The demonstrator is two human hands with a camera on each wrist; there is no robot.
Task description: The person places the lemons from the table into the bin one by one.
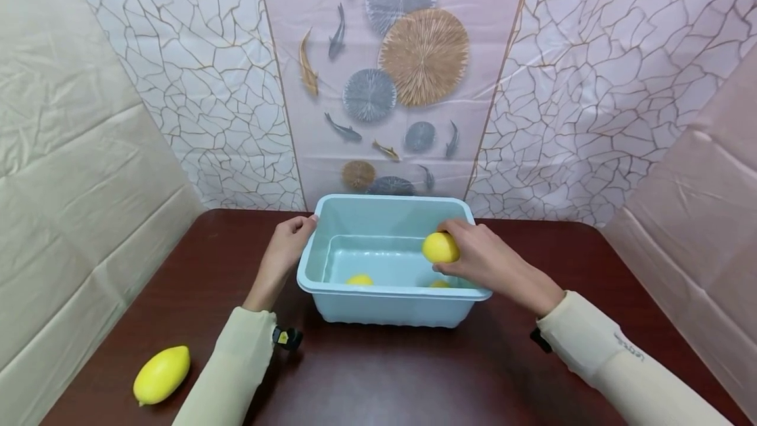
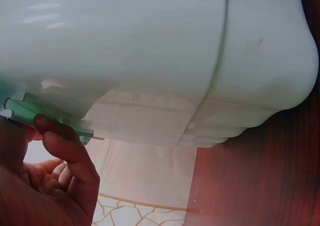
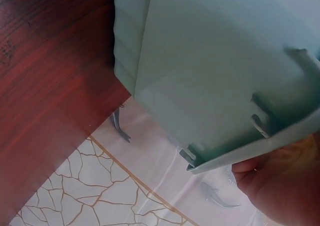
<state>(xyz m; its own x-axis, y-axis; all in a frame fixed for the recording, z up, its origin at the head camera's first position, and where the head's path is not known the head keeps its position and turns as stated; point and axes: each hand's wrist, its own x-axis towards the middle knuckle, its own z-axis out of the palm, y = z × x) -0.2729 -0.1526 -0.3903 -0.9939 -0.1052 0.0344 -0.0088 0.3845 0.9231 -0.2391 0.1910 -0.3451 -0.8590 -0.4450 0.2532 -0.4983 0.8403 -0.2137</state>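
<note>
A light blue plastic basin (image 1: pixel 390 308) stands on the table in the head view. My left hand (image 1: pixel 282 252) grips its left rim; in the left wrist view the fingers of that hand (image 2: pixel 70 176) curl at the edge beside the basin's side wall (image 2: pixel 135 50). Over the basin's right part, my right hand (image 1: pixel 487 254) holds a yellow lemon (image 1: pixel 440 248) between thumb and fingers. Two yellow pieces, one at left (image 1: pixel 359 279) and one at right (image 1: pixel 439 284), show inside, partly hidden by the front rim. The right wrist view shows the basin's outer wall (image 3: pixel 200 80), with the held lemon hidden.
Another lemon (image 1: pixel 162 375) lies on the dark red-brown table (image 1: pixel 378 373) at the front left, beside the left forearm. Patterned cloth (image 1: pixel 378 84) hangs behind the table, and plain pale cloth walls (image 1: pixel 65 183) stand on both sides.
</note>
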